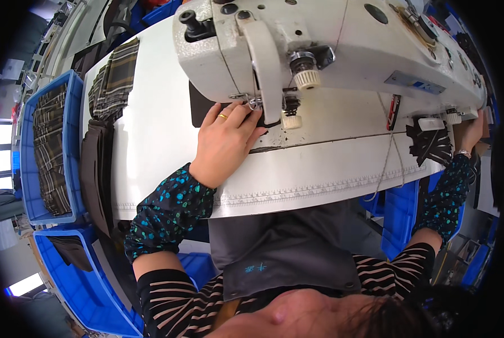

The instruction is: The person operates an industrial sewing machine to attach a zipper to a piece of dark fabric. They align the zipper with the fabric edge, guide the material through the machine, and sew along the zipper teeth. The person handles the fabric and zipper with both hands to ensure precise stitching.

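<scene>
A white sewing machine (224, 67) spans the table's far side. Under its presser foot lies a dark brown fabric piece (198, 107), its right part covered by the machine head and my fingers. My left hand (225, 138) rests on that fabric close to the needle, fingers stretched out and lying flat, with a ring on one of them. At the machine's far right end, my right hand (469, 132) reaches up against the side of the machine. Its fingers are mostly hidden there, so what they touch does not show.
Plaid fabric pieces (116, 79) and dark brown pieces (97, 169) lie stacked at the table's left. Blue bins (74, 107) stand beyond them. Red-handled snips (394, 110) and dark fabric scraps (429, 141) sit at the right. A printed ruler (319, 188) runs along the front edge.
</scene>
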